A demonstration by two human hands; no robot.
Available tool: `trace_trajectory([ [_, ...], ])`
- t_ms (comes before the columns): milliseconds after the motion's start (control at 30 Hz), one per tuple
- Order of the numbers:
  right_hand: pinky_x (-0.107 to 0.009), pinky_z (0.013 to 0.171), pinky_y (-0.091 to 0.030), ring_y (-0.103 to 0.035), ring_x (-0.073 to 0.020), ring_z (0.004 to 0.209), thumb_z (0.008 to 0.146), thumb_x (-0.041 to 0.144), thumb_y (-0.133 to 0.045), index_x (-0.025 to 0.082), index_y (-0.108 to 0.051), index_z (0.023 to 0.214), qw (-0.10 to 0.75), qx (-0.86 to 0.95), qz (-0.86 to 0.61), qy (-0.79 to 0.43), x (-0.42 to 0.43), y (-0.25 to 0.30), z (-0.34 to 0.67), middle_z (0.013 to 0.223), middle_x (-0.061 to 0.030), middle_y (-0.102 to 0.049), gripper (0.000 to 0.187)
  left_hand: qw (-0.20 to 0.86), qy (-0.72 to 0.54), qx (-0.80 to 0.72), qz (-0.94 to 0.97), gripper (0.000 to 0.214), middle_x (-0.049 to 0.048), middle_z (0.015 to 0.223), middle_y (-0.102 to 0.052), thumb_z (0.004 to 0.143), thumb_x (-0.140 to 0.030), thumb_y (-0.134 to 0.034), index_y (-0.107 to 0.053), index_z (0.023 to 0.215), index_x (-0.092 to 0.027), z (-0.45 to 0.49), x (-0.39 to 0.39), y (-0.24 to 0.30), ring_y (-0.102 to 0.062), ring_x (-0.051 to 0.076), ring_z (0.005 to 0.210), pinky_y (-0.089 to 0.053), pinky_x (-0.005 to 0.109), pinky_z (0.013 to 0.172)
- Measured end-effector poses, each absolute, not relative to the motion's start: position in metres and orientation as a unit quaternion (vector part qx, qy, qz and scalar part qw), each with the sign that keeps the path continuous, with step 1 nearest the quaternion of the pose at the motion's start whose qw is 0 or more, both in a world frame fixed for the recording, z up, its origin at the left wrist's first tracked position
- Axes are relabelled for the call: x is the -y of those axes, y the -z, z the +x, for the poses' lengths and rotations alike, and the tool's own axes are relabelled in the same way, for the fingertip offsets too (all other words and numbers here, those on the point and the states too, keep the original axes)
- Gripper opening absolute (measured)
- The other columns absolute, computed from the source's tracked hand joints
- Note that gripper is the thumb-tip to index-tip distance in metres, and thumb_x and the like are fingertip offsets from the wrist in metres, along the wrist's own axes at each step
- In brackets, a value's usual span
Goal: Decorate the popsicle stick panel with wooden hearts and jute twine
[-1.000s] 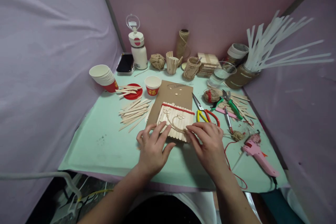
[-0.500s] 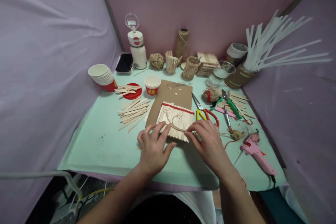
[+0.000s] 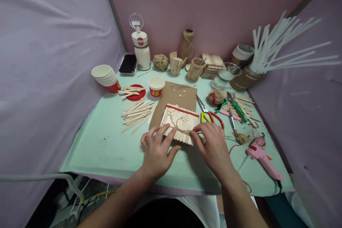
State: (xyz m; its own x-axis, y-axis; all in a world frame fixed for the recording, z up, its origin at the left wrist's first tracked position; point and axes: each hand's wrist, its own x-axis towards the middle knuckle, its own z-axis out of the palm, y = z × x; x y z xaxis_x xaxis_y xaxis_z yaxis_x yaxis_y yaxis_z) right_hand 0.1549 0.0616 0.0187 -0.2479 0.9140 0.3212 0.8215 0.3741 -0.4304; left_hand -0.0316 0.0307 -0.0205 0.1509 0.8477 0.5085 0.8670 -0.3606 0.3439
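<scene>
A panel of craft sticks (image 3: 176, 117) lies at the front of a brown cardboard sheet (image 3: 171, 94), with red cord along its far edge and small wooden flower shapes on it. Brown twine (image 3: 179, 129) curves across the panel. My left hand (image 3: 158, 149) has its fingers spread, fingertips resting on the panel's near left part and the twine. At the right edge, my right hand (image 3: 211, 142) pinches the twine between thumb and fingers. From there the twine runs right to a small twine ball (image 3: 242, 138).
Scissors (image 3: 210, 114) lie right of the panel, green-handled pliers (image 3: 235, 107) beyond. A pink glue gun (image 3: 264, 158) rests at the right edge. Loose sticks (image 3: 137, 114) and a paper cup (image 3: 156, 86) are on the left. A water bottle (image 3: 143, 55) and a clear cup (image 3: 223, 78) stand behind.
The view has shifted slightly. The twine's loop on the panel lies a little differently, drawn flatter near my fingers. Both hands stay in nearly the same place.
</scene>
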Motion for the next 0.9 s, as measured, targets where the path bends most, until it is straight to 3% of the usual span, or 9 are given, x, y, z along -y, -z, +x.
trace_trajectory([
  [700,-0.037,0.075,-0.039,-0.052,-0.0226,0.082,0.094,0.028,-0.050,0.022,-0.054,0.082,0.302,0.758,-0.575,-0.063,-0.065,-0.010,0.146,0.082,-0.0047,-0.059,0.014,0.013,0.336,0.550,-0.765,0.038,0.0096,0.124,-0.065,0.090,-0.037,-0.059,-0.063,0.124,-0.021,-0.035,-0.032,0.019,-0.048,0.030,0.110,-0.028,0.048,0.093],
  [900,-0.037,0.076,-0.039,-0.050,-0.0227,0.082,0.094,0.028,-0.050,0.022,-0.053,0.082,0.314,0.753,-0.574,-0.068,-0.065,-0.010,0.145,0.081,-0.0047,-0.059,0.014,-0.002,0.344,0.555,-0.758,0.030,0.0084,0.117,-0.068,0.090,-0.035,-0.060,-0.067,0.116,-0.022,-0.034,-0.038,0.010,-0.048,0.030,0.109,-0.028,0.048,0.092],
])
